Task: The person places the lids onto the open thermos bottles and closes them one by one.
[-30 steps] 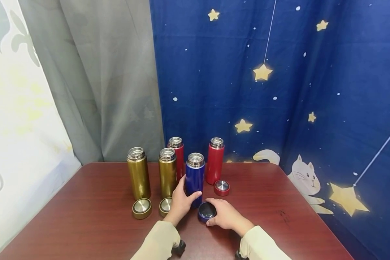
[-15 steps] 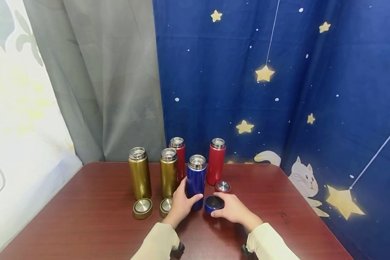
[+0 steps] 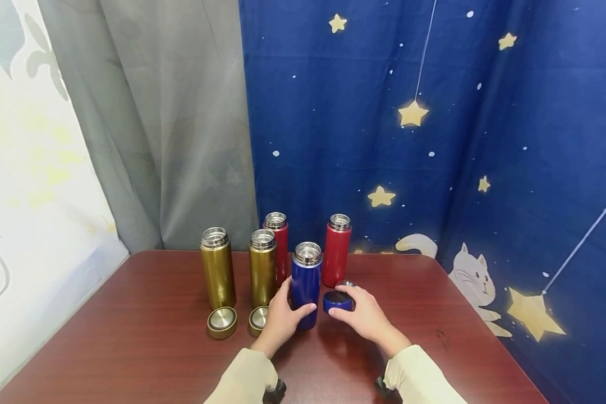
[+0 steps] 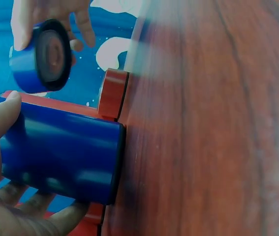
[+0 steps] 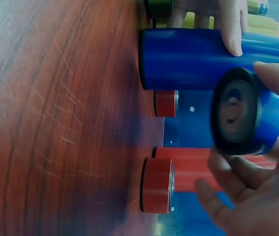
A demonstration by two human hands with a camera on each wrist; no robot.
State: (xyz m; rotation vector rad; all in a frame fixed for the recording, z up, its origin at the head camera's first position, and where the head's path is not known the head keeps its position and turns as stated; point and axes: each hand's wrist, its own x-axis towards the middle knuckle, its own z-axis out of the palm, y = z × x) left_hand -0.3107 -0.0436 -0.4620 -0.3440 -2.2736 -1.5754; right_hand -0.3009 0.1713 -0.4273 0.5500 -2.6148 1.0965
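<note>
My left hand (image 3: 281,318) grips the lower part of an open blue thermos bottle (image 3: 305,286), which stands upright. To its right, my right hand (image 3: 366,320) holds a blue lid (image 3: 336,303) between thumb and fingers, raised above the table and apart from the bottle. In the right wrist view the dark underside of the lid (image 5: 232,113) shows, and the blue bottle (image 5: 183,59) lies beyond it. The left wrist view shows thumb and fingers around the bottle (image 4: 65,147). The bottle's steel mouth is uncovered in the head view.
Two gold bottles (image 3: 217,275) stand uncapped at the left, their lids (image 3: 222,322) in front. Two red bottles (image 3: 336,252) stand uncapped behind. One red lid (image 5: 156,186) is mostly hidden by my right hand in the head view; another red lid (image 5: 165,103) sits beyond the blue bottle.
My right hand has lifted the blue lid off the table and moved it rightward and away from me. The left hand stays on the blue bottle with hardly any shift.
</note>
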